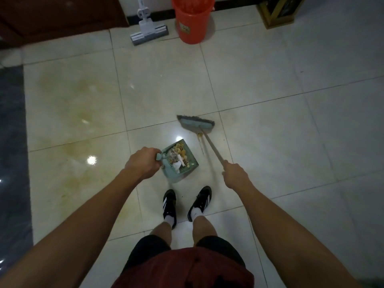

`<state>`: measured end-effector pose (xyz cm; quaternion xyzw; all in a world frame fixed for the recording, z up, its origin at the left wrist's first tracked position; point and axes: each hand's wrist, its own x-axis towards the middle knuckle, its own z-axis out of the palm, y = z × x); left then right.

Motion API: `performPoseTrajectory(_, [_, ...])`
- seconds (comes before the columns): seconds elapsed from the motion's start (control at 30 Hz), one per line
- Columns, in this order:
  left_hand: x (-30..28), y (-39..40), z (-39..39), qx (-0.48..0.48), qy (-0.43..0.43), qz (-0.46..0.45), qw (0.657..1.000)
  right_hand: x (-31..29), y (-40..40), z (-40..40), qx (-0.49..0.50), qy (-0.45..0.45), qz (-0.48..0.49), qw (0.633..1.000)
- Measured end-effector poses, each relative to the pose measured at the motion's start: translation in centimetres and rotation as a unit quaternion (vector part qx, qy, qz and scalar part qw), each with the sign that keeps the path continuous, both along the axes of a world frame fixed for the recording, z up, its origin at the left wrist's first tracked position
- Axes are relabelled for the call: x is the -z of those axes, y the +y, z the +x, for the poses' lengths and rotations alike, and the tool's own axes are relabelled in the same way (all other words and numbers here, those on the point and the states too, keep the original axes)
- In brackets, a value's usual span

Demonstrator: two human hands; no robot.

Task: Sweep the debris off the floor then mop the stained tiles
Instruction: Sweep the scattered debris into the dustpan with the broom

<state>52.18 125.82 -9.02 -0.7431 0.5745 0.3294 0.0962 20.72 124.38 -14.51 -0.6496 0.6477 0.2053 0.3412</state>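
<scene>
My left hand point(143, 162) grips the handle of a teal dustpan point(192, 156), which is lifted in front of my feet and holds yellow crumbs and white paper scraps. My right hand point(234, 173) grips the metal pole of a teal broom point(196, 123); its head hovers or rests on the tiles just beyond the dustpan. A small yellow smear point(200, 137) lies on the floor under the pole. A wide yellowish stain point(81, 109) spreads over the pale tiles to the left.
A white sponge mop point(148, 32) leans at the far wall beside an orange bucket point(192, 19). A dark wooden door point(56, 15) is at top left, a gold-framed stand point(278, 11) at top right, a dark strip point(12, 142) along the left.
</scene>
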Motion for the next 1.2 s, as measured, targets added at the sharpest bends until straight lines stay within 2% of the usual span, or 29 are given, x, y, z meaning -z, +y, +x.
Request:
performPoseTrajectory(0.13, [-0.2,0.5,-0.3,-0.028,-0.007,0.009,1.000,1.1,-0.9,-1.2,-0.028,0.045,0.031,0.998])
performPoseTrajectory(0.3, [-0.6,0.3,-1.1,-0.035,-0.017,0.005,0.999,1.1,1.7,-4.7,-0.019,0.075,0.056,0.995])
performPoseTrajectory(0.47, [-1.3,-0.4,-1.5,-0.008,-0.009,0.002,1.000,0.4,5.8,-8.1,0.004,0.074,0.091,0.993])
performPoseTrajectory(0.63, [-1.4,-1.0,-1.8,0.030,-0.006,-0.019,0.999,-0.6,10.1,-8.8,0.046,0.077,0.089,0.992])
performPoseTrajectory(0.77, [-1.4,-1.0,-1.7,0.052,-0.009,-0.028,0.998,-1.0,12.2,-8.4,0.089,0.044,0.078,0.992])
performPoseTrajectory(1.0, [-1.0,-1.0,-1.1,0.068,-0.014,-0.027,0.997,-0.6,10.6,-8.5,0.153,0.020,0.037,0.987])
performPoseTrajectory(1.2, [0.2,-1.2,-1.0,0.060,-0.016,-0.024,0.998,1.5,9.0,-6.6,0.157,0.026,0.066,0.985])
